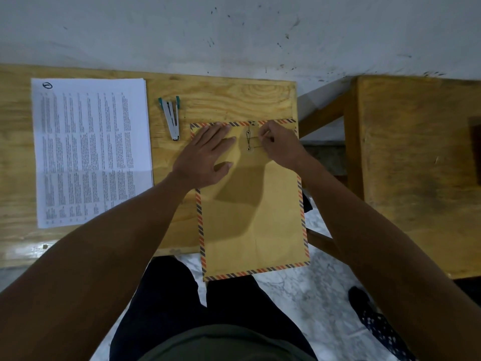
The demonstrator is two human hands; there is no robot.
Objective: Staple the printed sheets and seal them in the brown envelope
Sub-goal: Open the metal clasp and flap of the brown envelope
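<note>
Envelope, brown paper with striped border [255,204], lies at the wooden table's [221,100] right edge, bottom overhanging the near edge. Left hand [205,155] spread flat on its flap. Right hand [281,144] pinches the closure string [256,139]. White printed sheets [91,149] lie left; silver-green stapler [172,117] sits between them and the envelope.
</note>
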